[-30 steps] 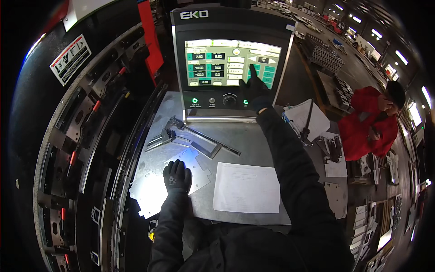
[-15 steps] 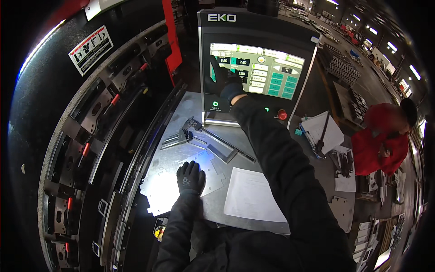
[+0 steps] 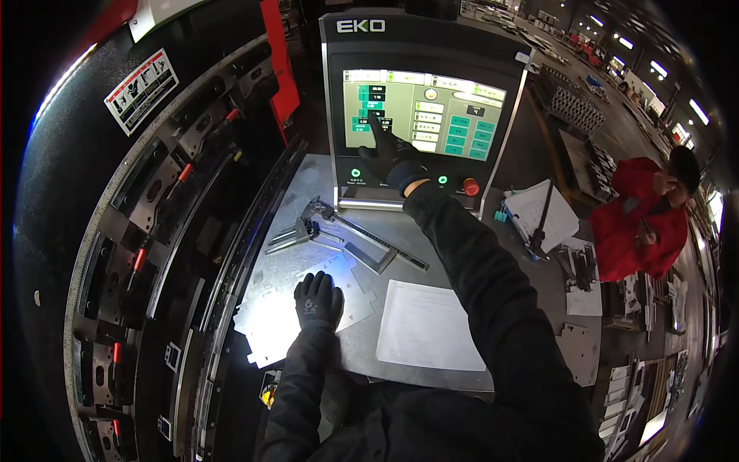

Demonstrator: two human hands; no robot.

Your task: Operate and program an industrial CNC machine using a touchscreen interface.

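Observation:
My right hand [image 3: 395, 159], in a black glove, points at the lit touchscreen [image 3: 493, 115] of an upright control panel. Its index finger is stretched over the column of number fields at the screen's left; whether the tip touches the glass I cannot tell. The thumb stands apart, and nothing is held. My left hand [image 3: 318, 300], gloved too, lies with fingers extended on a flat cut sheet-metal part [image 3: 356, 296] on the grey table [image 3: 358, 358]. Strong light washes out the part's left side. Beyond that hand lie a caliper [image 3: 377, 237] and a black tool with metal bars [image 3: 306, 232].
Printed paper [image 3: 427, 323] lies under my right forearm's left side. A red stop button [image 3: 470, 186] sits low on the panel. A clipboard with paper [image 3: 543, 215] lies to the right. A large machine with red-handled clamps [image 3: 185, 172] lines the left. A person in red [image 3: 643, 219] stands at right.
My right hand has moved down and slightly right on the screen. A column of fields now shows at the screen's left. The left hand stays on the sheet-metal part.

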